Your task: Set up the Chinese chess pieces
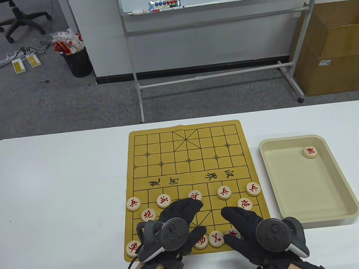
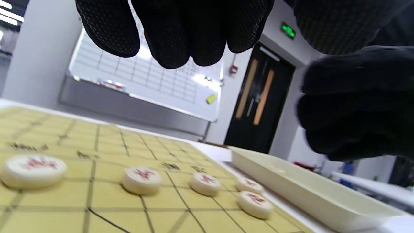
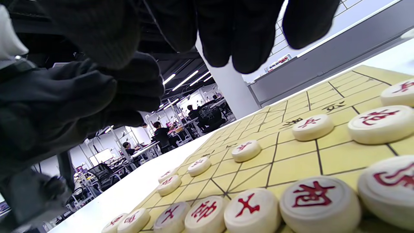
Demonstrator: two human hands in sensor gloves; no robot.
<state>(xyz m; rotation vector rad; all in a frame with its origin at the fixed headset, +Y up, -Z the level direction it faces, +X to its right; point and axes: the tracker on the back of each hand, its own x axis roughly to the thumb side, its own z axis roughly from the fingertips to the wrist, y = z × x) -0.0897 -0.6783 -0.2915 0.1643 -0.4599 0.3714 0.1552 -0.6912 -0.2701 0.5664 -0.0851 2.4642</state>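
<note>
Chess pieces, round cream wooden discs with red characters, sit mostly on the near half of the yellow cloth board (image 1: 188, 159): a row of five soldiers, two cannons behind them, and a back rank partly hidden under the hands. The left hand (image 1: 178, 219) hovers low over the middle of that near half, fingers (image 2: 181, 35) hanging loosely curled with nothing between them in the left wrist view. The right hand (image 1: 243, 222) lies just beside it over the back rank, its fingers (image 3: 236, 35) likewise hanging free above the board; neither hand appears to hold a piece, though whether a fingertip touches one underneath cannot be told. Outward to the right, on the white surface (image 1: 60, 185), a shallow beige plastic tray (image 1: 343, 194) holds one last red-lettered piece (image 1: 309, 152) near its far corner, well apart from both hands. Judging by looks, the discs are light, rigid and smooth, likely to slide on the cloth if nudged, so each is best pinched by its rim between thumb and forefinger and set down flat on its grid point.
</note>
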